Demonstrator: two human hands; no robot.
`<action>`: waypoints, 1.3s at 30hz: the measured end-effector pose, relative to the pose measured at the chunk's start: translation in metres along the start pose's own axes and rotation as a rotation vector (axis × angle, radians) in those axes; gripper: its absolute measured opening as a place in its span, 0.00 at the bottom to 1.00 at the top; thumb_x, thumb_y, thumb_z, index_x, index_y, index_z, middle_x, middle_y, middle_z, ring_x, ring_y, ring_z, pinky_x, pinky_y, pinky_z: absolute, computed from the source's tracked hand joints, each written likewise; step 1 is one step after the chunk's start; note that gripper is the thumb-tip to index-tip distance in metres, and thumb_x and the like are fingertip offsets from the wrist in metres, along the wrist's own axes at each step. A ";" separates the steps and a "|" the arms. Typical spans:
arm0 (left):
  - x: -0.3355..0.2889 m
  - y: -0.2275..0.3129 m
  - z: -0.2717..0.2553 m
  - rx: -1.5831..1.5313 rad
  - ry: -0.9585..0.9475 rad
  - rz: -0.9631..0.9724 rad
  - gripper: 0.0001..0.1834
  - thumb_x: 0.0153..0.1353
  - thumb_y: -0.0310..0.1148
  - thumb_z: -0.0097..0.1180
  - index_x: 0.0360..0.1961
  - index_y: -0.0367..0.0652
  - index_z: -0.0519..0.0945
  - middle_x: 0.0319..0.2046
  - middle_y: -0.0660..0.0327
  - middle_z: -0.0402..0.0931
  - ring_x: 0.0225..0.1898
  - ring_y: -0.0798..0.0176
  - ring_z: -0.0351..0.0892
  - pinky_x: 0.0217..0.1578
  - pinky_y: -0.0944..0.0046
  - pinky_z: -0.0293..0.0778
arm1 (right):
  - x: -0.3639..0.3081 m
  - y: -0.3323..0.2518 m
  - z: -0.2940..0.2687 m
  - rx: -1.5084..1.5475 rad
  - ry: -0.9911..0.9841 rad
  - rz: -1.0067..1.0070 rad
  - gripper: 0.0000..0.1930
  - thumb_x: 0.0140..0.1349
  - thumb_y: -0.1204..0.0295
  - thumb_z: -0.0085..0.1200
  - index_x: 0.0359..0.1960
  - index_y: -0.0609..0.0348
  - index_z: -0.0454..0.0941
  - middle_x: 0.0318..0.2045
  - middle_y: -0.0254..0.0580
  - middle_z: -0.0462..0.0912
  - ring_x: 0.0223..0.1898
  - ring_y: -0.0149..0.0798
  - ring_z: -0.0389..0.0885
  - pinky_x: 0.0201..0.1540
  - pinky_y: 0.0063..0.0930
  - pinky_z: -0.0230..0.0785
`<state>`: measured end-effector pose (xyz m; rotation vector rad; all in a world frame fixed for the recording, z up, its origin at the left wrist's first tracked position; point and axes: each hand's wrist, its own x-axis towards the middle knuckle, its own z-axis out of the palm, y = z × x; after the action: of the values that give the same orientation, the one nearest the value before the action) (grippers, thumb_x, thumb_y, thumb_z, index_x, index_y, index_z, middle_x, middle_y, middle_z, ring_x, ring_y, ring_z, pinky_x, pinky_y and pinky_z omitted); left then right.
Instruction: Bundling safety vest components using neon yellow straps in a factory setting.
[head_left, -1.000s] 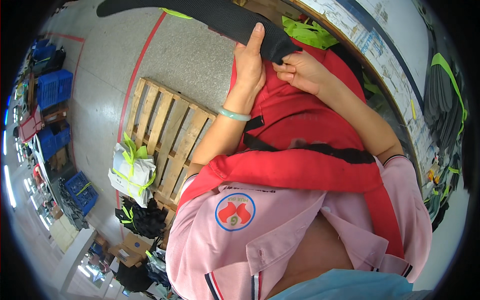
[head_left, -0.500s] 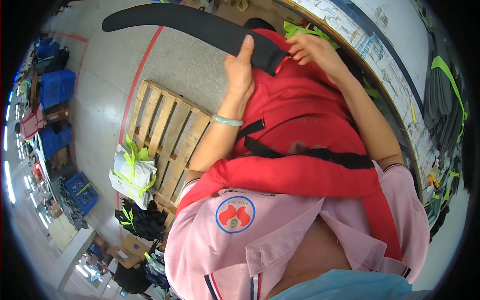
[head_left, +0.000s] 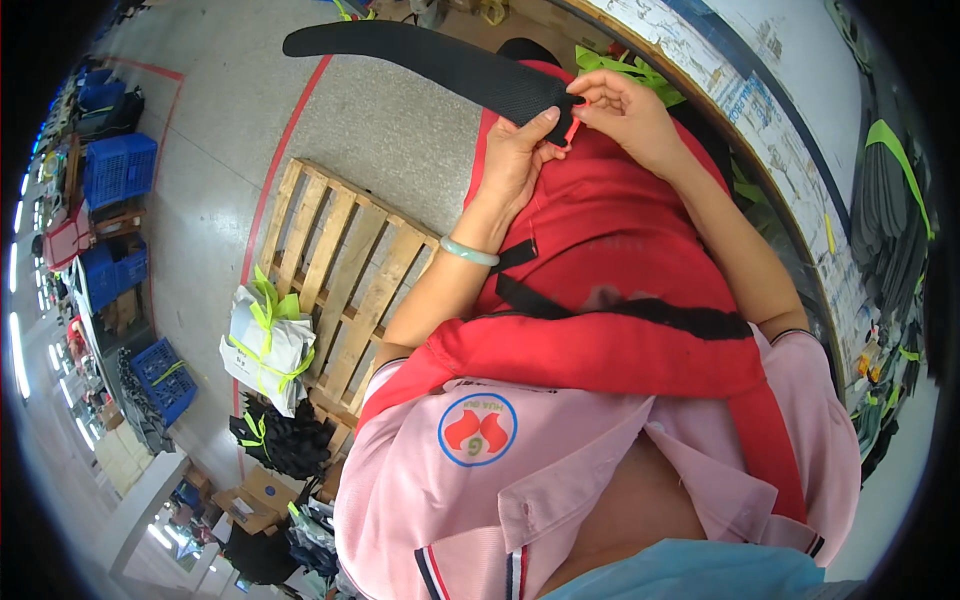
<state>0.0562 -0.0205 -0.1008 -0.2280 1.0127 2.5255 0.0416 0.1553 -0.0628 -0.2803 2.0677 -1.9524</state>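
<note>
A long, curved black fabric piece [head_left: 430,62] stretches to the far left above the red apron [head_left: 610,230] on my lap. Near its right end my left hand [head_left: 510,168] grips it, thumb on top and fingers folded underneath. My right hand [head_left: 634,120] is closed in a pinch at that same end, by a small dark edge. A thin red strip or edge [head_left: 573,129] shows there between my two hands; its exact kind is too small to make out. The far end of the black piece hangs free over the floor.
To my left a wooden pallet [head_left: 340,240] lies on the floor, with a white bundle tied in yellow-green strips [head_left: 272,345] and a black bundle [head_left: 285,440] beside it. A worktable edge [head_left: 735,130] runs along my right. Dark strips [head_left: 882,210] hang beyond; blue crates [head_left: 120,168] stand far left.
The black piece has shifted right and slightly down. My left hand has come closer to its right end, and the fingers of my right hand now pinch at that end.
</note>
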 end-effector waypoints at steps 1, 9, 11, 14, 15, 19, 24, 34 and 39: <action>0.000 -0.002 0.000 0.000 -0.002 -0.004 0.05 0.61 0.27 0.56 0.36 0.36 0.79 0.30 0.59 0.81 0.26 0.66 0.80 0.26 0.69 0.79 | 0.000 0.000 0.004 -0.125 0.081 -0.027 0.11 0.58 0.77 0.54 0.43 0.61 0.74 0.30 0.29 0.77 0.30 0.22 0.73 0.36 0.15 0.66; -0.002 -0.016 0.007 0.026 0.067 0.017 0.05 0.60 0.26 0.57 0.33 0.35 0.79 0.29 0.58 0.81 0.22 0.65 0.79 0.26 0.70 0.78 | -0.011 0.026 -0.042 0.290 0.197 0.151 0.07 0.58 0.75 0.52 0.38 0.58 0.73 0.28 0.29 0.75 0.29 0.22 0.73 0.32 0.17 0.68; -0.002 -0.013 0.000 0.043 0.044 0.023 0.04 0.61 0.26 0.57 0.33 0.36 0.80 0.29 0.59 0.81 0.22 0.66 0.79 0.26 0.70 0.78 | -0.013 0.018 -0.070 0.343 0.158 0.227 0.12 0.64 0.65 0.49 0.45 0.57 0.75 0.37 0.30 0.75 0.36 0.23 0.73 0.38 0.20 0.71; -0.003 -0.021 -0.003 0.119 0.018 0.013 0.05 0.60 0.26 0.57 0.37 0.38 0.79 0.32 0.60 0.81 0.27 0.68 0.80 0.26 0.71 0.77 | -0.006 -0.005 -0.032 -0.085 0.068 0.302 0.16 0.68 0.60 0.45 0.47 0.58 0.75 0.34 0.30 0.76 0.31 0.22 0.76 0.34 0.19 0.71; -0.004 -0.025 0.005 0.158 0.028 0.047 0.06 0.61 0.27 0.57 0.38 0.38 0.78 0.32 0.61 0.80 0.27 0.68 0.80 0.25 0.71 0.77 | -0.003 -0.004 -0.011 -0.230 -0.009 0.351 0.16 0.67 0.59 0.47 0.44 0.59 0.76 0.29 0.31 0.77 0.24 0.23 0.75 0.29 0.17 0.70; 0.005 -0.003 -0.006 0.146 0.049 0.003 0.09 0.63 0.30 0.55 0.37 0.34 0.78 0.31 0.58 0.80 0.25 0.67 0.80 0.22 0.72 0.77 | -0.005 0.006 0.000 -0.297 0.037 0.159 0.14 0.66 0.60 0.49 0.40 0.60 0.76 0.22 0.28 0.74 0.18 0.22 0.72 0.21 0.14 0.65; 0.005 -0.010 -0.018 0.212 0.034 0.004 0.13 0.64 0.30 0.54 0.31 0.28 0.78 0.26 0.52 0.80 0.22 0.63 0.81 0.21 0.71 0.78 | -0.007 0.003 0.000 -0.166 -0.036 0.274 0.15 0.66 0.61 0.49 0.35 0.63 0.75 0.23 0.36 0.75 0.22 0.24 0.70 0.26 0.19 0.63; 0.003 -0.015 -0.014 0.149 -0.070 -0.076 0.14 0.67 0.32 0.48 0.45 0.31 0.76 0.41 0.52 0.80 0.39 0.59 0.81 0.41 0.62 0.80 | 0.001 0.017 -0.011 -0.398 -0.093 0.126 0.14 0.68 0.63 0.47 0.37 0.65 0.76 0.28 0.29 0.76 0.31 0.21 0.70 0.36 0.19 0.66; 0.048 0.040 -0.060 -0.112 0.087 0.044 0.12 0.64 0.33 0.53 0.43 0.34 0.75 0.40 0.52 0.79 0.41 0.56 0.80 0.45 0.56 0.78 | -0.018 0.005 0.010 -0.315 -0.171 0.119 0.15 0.67 0.62 0.47 0.34 0.65 0.73 0.24 0.38 0.72 0.30 0.27 0.71 0.34 0.26 0.65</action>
<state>-0.0049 -0.0729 -0.1332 -0.3543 0.9177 2.6354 0.0619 0.1517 -0.0669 -0.3659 2.2157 -1.4781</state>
